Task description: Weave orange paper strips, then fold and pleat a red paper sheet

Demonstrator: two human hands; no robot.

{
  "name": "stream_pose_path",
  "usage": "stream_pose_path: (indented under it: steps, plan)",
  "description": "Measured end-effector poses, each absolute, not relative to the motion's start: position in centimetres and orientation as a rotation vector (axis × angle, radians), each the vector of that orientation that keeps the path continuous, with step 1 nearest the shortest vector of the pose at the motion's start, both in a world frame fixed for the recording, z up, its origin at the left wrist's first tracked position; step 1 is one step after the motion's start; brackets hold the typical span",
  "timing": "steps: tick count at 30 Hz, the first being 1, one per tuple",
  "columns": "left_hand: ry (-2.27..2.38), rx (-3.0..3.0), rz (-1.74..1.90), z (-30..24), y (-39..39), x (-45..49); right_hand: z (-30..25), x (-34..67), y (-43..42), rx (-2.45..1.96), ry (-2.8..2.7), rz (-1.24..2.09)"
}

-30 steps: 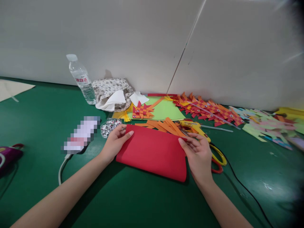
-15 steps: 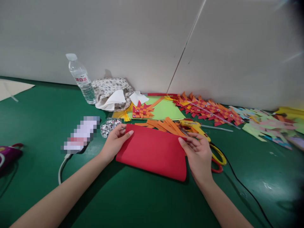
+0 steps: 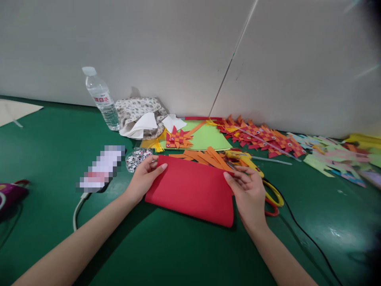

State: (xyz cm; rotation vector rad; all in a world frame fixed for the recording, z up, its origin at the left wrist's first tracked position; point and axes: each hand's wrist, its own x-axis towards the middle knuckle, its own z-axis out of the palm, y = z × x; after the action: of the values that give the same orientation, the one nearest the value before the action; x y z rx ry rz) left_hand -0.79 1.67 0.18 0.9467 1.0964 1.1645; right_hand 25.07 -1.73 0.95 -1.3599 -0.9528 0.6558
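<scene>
A folded red paper sheet lies on the green table in front of me, its fold toward me. My left hand pinches its far left corner, thumb on top. My right hand pinches the far right corner, fingers curled over the edge. Both hands hold the two layers together. Orange paper strips lie just behind the sheet.
Behind are a light green sheet with a woven red-orange paper fish, a row of more woven fish, a water bottle, a patterned cloth bag, a dish of googly eyes, yellow and red scissors, a black cable.
</scene>
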Motion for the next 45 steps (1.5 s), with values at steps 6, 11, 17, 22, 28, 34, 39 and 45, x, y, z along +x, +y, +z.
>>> stream_pose_path:
  steps: [6,11,17,22,28,34,39,45]
  plan:
    - [1.102,0.944,1.170,0.2,1.6,-0.8,1.0,25.0,-1.7,-1.367,-0.930,0.660]
    - [1.092,0.937,1.171,0.3,1.6,-0.7,1.0,25.1,-1.7,-1.373,-0.942,0.660]
    - [1.088,0.929,1.168,0.5,1.6,-0.8,1.0,25.1,-1.7,-1.365,-0.931,0.662]
    - [1.093,0.938,1.165,0.5,1.6,-0.6,0.9,25.1,-1.7,-1.362,-0.930,0.670]
    - [1.165,1.087,1.081,0.9,1.9,-1.2,1.0,25.2,-1.6,-1.382,-0.966,0.656]
    - [1.137,1.867,0.424,1.9,2.7,-4.5,1.3,25.4,-1.4,-1.525,-1.104,0.862]
    - [1.197,2.128,0.250,2.1,2.4,-4.7,0.8,25.3,-1.3,-1.602,-1.279,0.829]
    - [1.266,2.247,0.299,1.7,2.3,-4.3,-0.3,25.7,-0.7,-1.626,-1.376,0.740]
